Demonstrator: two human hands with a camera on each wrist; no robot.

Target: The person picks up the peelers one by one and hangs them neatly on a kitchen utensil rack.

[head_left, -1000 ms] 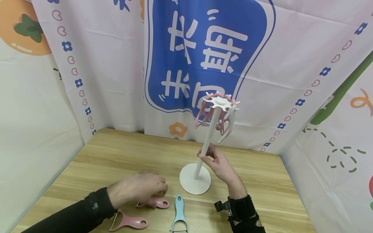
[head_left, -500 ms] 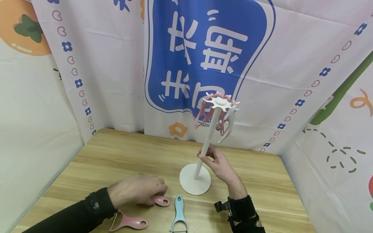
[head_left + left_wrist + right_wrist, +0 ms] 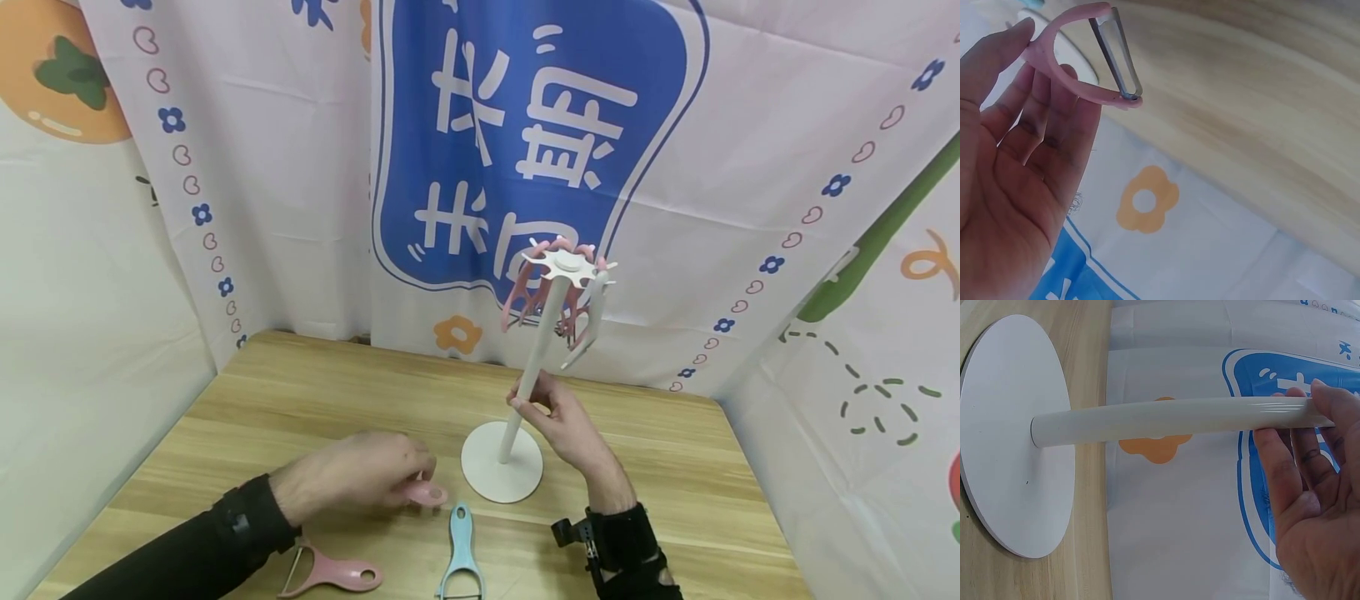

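Note:
A pink peeler (image 3: 1047, 53) with a metal blade is pinched between the thumb and fingers of my left hand (image 3: 356, 471). In the head view only its handle end (image 3: 427, 492) shows past the fingers. My right hand (image 3: 564, 421) grips the white pole (image 3: 1147, 422) of an upright stand, whose round base (image 3: 501, 479) rests on the table. Around the stand's notched top (image 3: 567, 265) hang several pink peelers (image 3: 525, 296) and a pale grey one (image 3: 594, 321); they partly hide one another.
On the wooden table (image 3: 645, 500) lie a second pink peeler (image 3: 341, 573), left of centre, and a light blue peeler (image 3: 462, 550) in front of the stand's base. A printed curtain (image 3: 300, 208) rises behind the table.
My left hand has taken hold of the pink peeler and lifted it from the table, slightly up and to the right. My right hand and the stand have stayed put.

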